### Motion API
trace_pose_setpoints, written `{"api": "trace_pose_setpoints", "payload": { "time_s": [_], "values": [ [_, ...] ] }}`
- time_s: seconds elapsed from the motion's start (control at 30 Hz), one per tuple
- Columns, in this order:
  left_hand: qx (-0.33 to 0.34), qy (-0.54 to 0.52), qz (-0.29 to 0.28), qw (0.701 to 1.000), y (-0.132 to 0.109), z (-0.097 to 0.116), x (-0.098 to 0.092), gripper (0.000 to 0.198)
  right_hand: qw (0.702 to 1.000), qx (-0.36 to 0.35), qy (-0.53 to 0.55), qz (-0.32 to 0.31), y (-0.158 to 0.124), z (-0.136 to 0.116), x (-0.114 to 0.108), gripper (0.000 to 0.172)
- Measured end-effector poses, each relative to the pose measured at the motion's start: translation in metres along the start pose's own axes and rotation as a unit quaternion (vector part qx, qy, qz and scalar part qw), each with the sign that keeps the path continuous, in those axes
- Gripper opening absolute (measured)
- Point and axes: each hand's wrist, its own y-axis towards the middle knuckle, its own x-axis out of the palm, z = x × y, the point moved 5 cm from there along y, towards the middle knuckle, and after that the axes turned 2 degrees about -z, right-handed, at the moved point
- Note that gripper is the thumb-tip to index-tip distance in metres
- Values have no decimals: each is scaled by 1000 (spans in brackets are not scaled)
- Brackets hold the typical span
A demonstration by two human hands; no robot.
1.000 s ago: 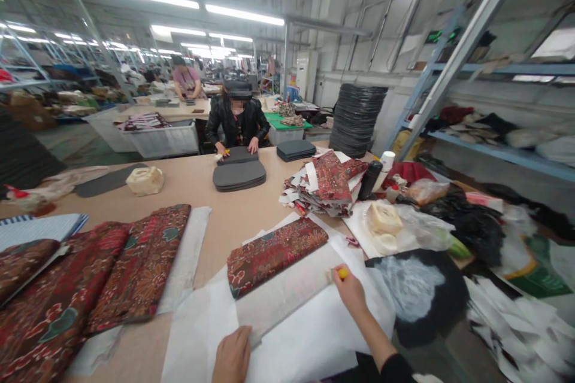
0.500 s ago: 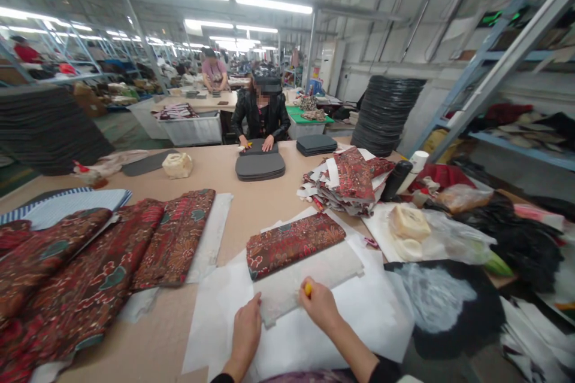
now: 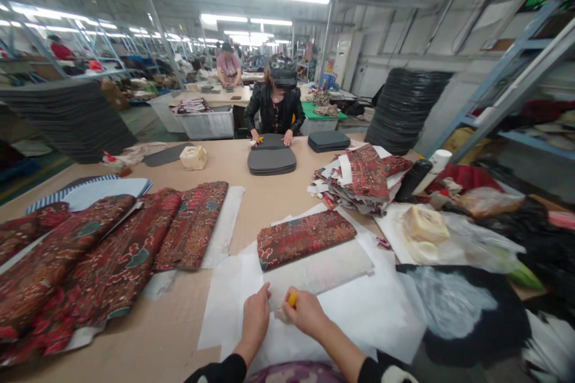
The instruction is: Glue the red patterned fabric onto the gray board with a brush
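Observation:
My left hand (image 3: 255, 320) rests fingers-down on the near left end of a pale grey lining piece (image 3: 323, 269) that lies on white paper sheets (image 3: 372, 311). My right hand (image 3: 303, 313) is closed around a small yellow tool (image 3: 292, 298) and touches the same near corner, right beside my left hand. A folded red patterned fabric piece (image 3: 305, 237) lies along the far edge of the lining piece.
More red patterned fabric (image 3: 112, 251) spreads at the left on the tan table (image 3: 251, 191). A pile of cut pieces (image 3: 363, 176), bottles and bags fill the right side. A person in a black jacket (image 3: 275, 111) works on dark grey pads (image 3: 271, 161) opposite.
My right hand slid with the yellow tool from the right end of the lining piece to its near left corner, meeting my left hand. The view also shifted right.

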Motion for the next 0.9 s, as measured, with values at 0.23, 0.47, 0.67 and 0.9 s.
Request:
{"api": "trace_pose_setpoints", "payload": {
  "time_s": [0.23,0.47,0.67,0.9],
  "values": [
    [40,145,-48,987,-3,26,-9,36,999,23,19,12,7,19,-9,13],
    [114,260,-121,951,-1,43,-4,37,984,120,92,97,9,98,-54,12],
    [141,276,-153,938,4,49,-1,42,913,293,76,275,-27,193,-123,26],
    [126,277,-196,932,12,58,-8,41,949,198,180,170,-9,174,-87,14]
  ]
}}
